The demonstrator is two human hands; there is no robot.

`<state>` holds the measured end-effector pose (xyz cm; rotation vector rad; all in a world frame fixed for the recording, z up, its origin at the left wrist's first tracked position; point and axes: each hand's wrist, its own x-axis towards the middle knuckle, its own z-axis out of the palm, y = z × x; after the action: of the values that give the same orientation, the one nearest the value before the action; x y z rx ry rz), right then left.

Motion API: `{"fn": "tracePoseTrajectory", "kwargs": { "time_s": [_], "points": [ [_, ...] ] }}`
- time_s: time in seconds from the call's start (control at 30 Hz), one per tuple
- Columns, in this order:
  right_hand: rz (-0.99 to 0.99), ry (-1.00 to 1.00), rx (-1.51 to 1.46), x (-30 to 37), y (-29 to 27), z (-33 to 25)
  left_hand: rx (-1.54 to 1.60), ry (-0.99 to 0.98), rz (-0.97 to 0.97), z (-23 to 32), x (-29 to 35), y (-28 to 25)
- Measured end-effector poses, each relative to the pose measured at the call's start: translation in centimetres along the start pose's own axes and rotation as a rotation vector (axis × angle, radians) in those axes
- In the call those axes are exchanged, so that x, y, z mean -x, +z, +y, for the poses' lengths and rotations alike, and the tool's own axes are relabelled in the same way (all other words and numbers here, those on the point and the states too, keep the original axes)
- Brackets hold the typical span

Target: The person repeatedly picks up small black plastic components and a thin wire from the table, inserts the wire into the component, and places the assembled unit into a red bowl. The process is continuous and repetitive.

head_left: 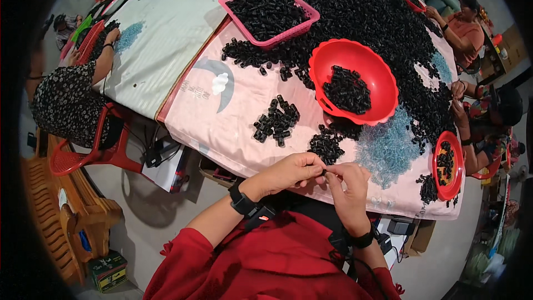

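Note:
At the table's near edge my left hand [293, 174] and my right hand [351, 188] meet, fingertips pinched together. A small black piece [324, 172] shows between them, mostly hidden by my fingers. Just beyond lies a small heap of tiny black parts [326, 145]. To its left on the pink cloth is a looser pile of black cylindrical pieces [276, 122]. A heap of small clear bluish parts [388, 150] lies right of my hands. Farther off, a red scalloped bowl [379, 71] holds more black pieces.
A pink basket [266, 41] full of black pieces stands at the far left of the bowl. A huge black heap [361, 11] covers the back. A red oval tray [456, 180] is at right. Other people sit around the tables. A red chair [94, 155] stands at left.

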<state>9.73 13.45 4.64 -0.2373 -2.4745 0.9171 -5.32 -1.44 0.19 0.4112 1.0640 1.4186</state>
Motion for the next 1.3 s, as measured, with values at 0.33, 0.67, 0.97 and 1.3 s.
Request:
{"fn": "tracePoseTrajectory", "kwargs": {
  "time_s": [0.33,0.67,0.97,1.3],
  "points": [
    [-0.021,0.061,-0.014,0.2,-0.3,-0.5,-0.033,-0.014,0.018,0.1,0.3,0.3],
    [-0.020,0.046,0.073,0.7,-0.7,0.3,-0.039,0.006,0.016,0.4,0.4,0.4],
    [0.127,-0.028,0.410,-0.9,0.5,5.4,-0.025,0.032,-0.046,-0.2,-0.1,-0.2],
    [0.038,-0.044,0.467,-0.8,0.7,5.3,-0.090,-0.028,-0.031,0.4,0.2,0.0]
  ]
}}
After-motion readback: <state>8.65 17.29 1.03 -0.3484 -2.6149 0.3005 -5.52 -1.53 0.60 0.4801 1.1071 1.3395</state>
